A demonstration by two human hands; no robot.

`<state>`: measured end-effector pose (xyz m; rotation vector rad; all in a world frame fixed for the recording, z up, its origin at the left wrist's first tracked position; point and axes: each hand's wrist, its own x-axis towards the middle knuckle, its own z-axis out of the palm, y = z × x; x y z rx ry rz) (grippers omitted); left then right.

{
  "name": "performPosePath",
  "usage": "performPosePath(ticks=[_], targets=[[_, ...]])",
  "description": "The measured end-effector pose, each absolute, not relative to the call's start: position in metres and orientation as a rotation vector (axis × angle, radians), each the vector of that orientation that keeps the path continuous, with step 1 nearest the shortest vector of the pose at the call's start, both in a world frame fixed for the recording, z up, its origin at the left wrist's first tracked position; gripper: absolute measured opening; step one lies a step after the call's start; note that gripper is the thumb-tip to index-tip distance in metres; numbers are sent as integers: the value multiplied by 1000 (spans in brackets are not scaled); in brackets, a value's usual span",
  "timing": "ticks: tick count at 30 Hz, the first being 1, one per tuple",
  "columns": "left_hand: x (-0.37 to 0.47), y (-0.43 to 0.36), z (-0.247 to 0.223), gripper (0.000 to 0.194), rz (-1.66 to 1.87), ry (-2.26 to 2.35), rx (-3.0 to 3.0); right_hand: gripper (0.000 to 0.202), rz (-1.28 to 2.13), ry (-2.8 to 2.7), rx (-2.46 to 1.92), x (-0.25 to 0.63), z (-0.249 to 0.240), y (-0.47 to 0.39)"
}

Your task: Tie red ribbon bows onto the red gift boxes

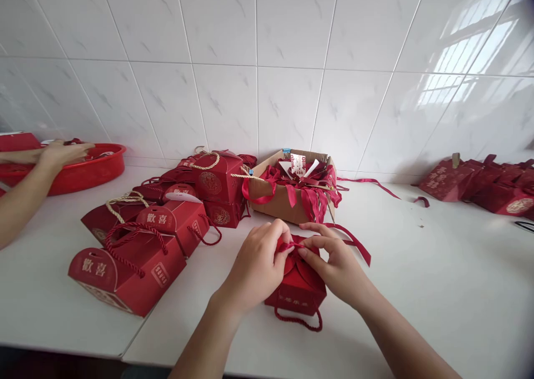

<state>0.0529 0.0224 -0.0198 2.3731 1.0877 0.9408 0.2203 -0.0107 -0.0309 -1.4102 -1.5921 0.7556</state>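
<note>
A small red gift box [304,290] stands in front of me, a twisted red cord handle hanging over its near side. Above its top, my left hand [261,262] pinches a red ribbon [292,246] between thumb and fingers. From the right, my right hand [334,256] grips the same ribbon with thumb and index finger, its other fingers partly stretched. Both hands rest close to the box lid. Behind my right hand a loose ribbon end [359,245] lies on the white table.
Red boxes [146,262] with cord handles are grouped at left. Behind the hands, a cardboard box [275,201] holds ribbons and cards. More red boxes [450,178] sit at far right. Another person's hands reach into a red basin [92,170] at far left.
</note>
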Motion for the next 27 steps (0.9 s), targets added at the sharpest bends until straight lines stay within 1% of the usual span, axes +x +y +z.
performPosePath(ticks=[4,6,11,16,18,22,27], targets=[[53,20,-16,18,908,1079,2416,28,942,-1610,-1326,222,-28,-12],[51,19,-12,20,877,1081,2413,28,1045,-1569,-1275,223,-28,-13],[45,16,-10,16,838,1056,2277,27,1317,-1389,-1179,224,-30,-13],[39,16,-14,17,930,1004,2167,24,1327,-1303,-1156,221,-33,-11],[36,15,-15,14,959,1000,2180,23,1282,-1277,-1181,219,-34,-10],[37,13,-16,7,905,999,2182,22,1269,-1242,-1200,216,-35,-9],[46,15,-20,15,957,1104,2100,24,1286,-1245,-1162,215,-34,-11]])
